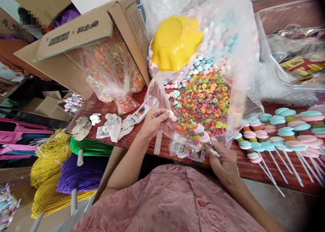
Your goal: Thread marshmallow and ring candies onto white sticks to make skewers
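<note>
Your left hand (154, 122) pinches a white disc (169, 114) between thumb and finger. A pink disc (174, 119) adjoins it; whether you grip that one too cannot be told. Your right hand (224, 159) closes around the lower part of a candy skewer (203, 137), which is over the near edge of the loose ring candies (203, 103).

Risks: the white disc may slip if your pinch loosens, and would probably fall among the ring candies. Excess pressure may dent or split it. If the candy skewer tips, its pieces may slide off the upper end. The clear bag (236, 117) beside your right hand may snag a wrist or the stick.

Appearance: the candy skewer tilts up and away from you, carrying pink, white and pale blue pieces with small rings toward its tip. Its stick is white. The white disc looks rounded, smooth and matte.
</note>
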`<action>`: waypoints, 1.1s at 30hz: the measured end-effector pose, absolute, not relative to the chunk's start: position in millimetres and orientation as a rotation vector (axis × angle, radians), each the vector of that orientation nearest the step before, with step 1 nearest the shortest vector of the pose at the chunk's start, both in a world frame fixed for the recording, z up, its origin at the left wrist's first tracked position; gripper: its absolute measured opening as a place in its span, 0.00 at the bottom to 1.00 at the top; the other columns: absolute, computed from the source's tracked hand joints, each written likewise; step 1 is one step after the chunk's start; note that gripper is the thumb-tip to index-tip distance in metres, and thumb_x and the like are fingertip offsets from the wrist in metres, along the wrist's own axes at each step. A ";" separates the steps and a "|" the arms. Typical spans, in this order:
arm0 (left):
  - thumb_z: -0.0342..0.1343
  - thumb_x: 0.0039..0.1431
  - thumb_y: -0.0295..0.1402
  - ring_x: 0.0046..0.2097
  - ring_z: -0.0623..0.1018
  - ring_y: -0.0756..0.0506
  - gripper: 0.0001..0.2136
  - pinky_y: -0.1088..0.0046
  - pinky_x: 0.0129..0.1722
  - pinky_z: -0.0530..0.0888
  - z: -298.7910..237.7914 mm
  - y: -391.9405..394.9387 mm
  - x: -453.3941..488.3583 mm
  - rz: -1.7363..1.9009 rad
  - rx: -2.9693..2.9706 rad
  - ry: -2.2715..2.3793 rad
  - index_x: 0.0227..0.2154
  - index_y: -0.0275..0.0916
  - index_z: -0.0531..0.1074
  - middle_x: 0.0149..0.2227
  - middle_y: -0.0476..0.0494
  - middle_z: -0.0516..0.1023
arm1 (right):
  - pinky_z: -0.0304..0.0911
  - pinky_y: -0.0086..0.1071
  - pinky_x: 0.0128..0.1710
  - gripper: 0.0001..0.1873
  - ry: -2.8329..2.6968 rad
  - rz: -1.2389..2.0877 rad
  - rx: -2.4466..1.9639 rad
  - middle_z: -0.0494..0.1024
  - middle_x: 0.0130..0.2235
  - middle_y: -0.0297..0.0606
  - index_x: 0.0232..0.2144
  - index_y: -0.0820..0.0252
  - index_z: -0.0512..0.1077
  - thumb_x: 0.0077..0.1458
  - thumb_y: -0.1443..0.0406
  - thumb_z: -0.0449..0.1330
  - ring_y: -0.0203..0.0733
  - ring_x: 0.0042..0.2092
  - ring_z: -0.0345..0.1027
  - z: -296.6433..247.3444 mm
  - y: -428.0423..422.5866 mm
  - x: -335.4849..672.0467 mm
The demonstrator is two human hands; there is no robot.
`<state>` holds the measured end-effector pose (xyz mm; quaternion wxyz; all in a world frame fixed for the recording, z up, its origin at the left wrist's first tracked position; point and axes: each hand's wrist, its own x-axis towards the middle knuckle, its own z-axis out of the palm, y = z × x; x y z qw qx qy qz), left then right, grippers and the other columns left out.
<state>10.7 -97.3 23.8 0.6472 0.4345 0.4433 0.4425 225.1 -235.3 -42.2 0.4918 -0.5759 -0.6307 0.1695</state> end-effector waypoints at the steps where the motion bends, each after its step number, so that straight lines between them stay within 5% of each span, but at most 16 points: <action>1: 0.72 0.41 0.38 0.25 0.74 0.53 0.13 0.78 0.27 0.71 23.9 -104.5 14.6 1.034 0.949 0.993 0.28 0.36 0.81 0.26 0.46 0.81 | 0.60 0.27 0.23 0.08 -1.563 0.406 -1.381 0.74 0.24 0.32 0.34 0.60 0.76 0.60 0.66 0.57 0.33 0.22 0.64 -39.3 -235.7 222.5; 8: 0.72 0.41 0.38 0.28 0.78 0.51 0.14 0.76 0.32 0.76 17.0 -141.9 44.0 1.219 0.808 0.900 0.32 0.38 0.82 0.29 0.47 0.82 | 0.62 0.27 0.27 0.12 -1.705 0.396 -1.361 0.76 0.27 0.33 0.41 0.59 0.76 0.62 0.69 0.53 0.34 0.25 0.67 -21.5 -233.3 208.1; 17: 0.69 0.49 0.31 0.42 0.80 0.48 0.09 0.72 0.45 0.75 0.5 -142.4 33.2 1.381 1.326 0.882 0.35 0.42 0.82 0.38 0.46 0.82 | 0.56 0.26 0.23 0.13 -1.797 0.400 -1.428 0.68 0.21 0.28 0.31 0.60 0.73 0.58 0.72 0.49 0.32 0.20 0.60 -15.4 -235.6 205.6; 33: 0.57 0.63 0.32 0.44 0.80 0.47 0.10 0.70 0.46 0.76 -20.0 -150.8 37.3 1.384 1.839 0.946 0.46 0.39 0.77 0.43 0.41 0.80 | 0.57 0.26 0.23 0.10 -1.569 0.542 -1.461 0.67 0.21 0.28 0.29 0.60 0.74 0.60 0.66 0.54 0.33 0.22 0.60 -30.1 -241.2 204.4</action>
